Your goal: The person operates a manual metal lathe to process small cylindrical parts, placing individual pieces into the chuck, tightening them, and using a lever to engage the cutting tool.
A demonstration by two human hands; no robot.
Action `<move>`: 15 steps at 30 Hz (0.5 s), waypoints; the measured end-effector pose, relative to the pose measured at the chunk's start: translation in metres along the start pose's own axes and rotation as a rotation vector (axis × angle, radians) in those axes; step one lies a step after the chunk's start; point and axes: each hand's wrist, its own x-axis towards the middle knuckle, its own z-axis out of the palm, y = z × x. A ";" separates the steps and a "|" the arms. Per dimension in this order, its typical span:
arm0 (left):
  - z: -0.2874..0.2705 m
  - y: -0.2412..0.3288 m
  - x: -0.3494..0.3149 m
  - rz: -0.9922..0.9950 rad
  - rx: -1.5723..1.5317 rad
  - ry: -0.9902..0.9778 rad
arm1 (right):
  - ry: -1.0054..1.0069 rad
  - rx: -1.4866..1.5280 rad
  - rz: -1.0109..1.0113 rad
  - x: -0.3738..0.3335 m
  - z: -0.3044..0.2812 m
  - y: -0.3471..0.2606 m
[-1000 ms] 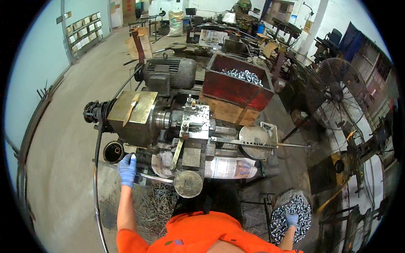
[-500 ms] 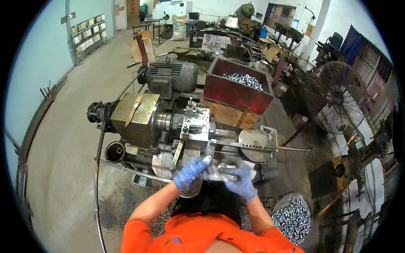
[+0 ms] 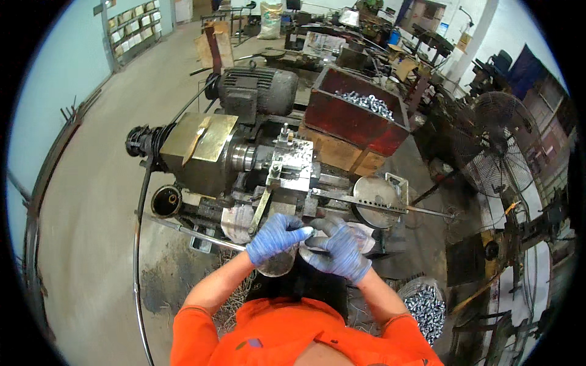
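In blue knitted gloves, my two hands meet in front of a small lathe (image 3: 293, 161). My left hand (image 3: 276, 236) is closed, its thumb pointing right towards the other hand. My right hand (image 3: 337, 249) has its fingers curled in, with the fingertips by the left thumb. Something small and shiny shows where they meet, too small to name. Just beyond my left hand is the lathe's flat metal lever (image 3: 261, 210). A pale cloth or paper (image 3: 361, 238) lies partly behind my right hand.
A red metal box (image 3: 357, 119) of small metal parts stands behind the lathe, beside a motor (image 3: 256, 91). A perforated bar (image 3: 360, 200) reaches right over a round pan (image 3: 377, 210). A basket of metal parts (image 3: 425, 311) sits low right, a large fan (image 3: 495, 143) farther right.
My hands have drawn together, the right one rotating inward. The dark cylindrical thing seen at my right hand before no longer shows. The whole view has shifted slightly.
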 end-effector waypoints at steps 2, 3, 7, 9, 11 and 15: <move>-0.009 0.006 0.001 -0.021 0.099 0.026 | -0.069 -0.065 -0.045 0.013 -0.003 0.000; -0.011 0.006 -0.001 -0.036 0.075 0.084 | -0.100 -0.090 -0.074 0.019 -0.003 -0.001; -0.049 -0.010 -0.014 0.151 0.107 0.094 | -0.219 -0.028 -0.071 0.049 0.010 -0.001; -0.087 -0.002 -0.036 0.103 0.212 0.047 | -0.214 -0.035 -0.054 0.063 0.017 0.004; -0.128 0.010 -0.072 -0.029 0.413 0.245 | -0.222 -0.100 -0.033 0.087 0.023 0.014; -0.195 0.006 -0.161 -0.270 0.997 0.754 | -0.297 -0.309 0.024 0.144 0.057 0.046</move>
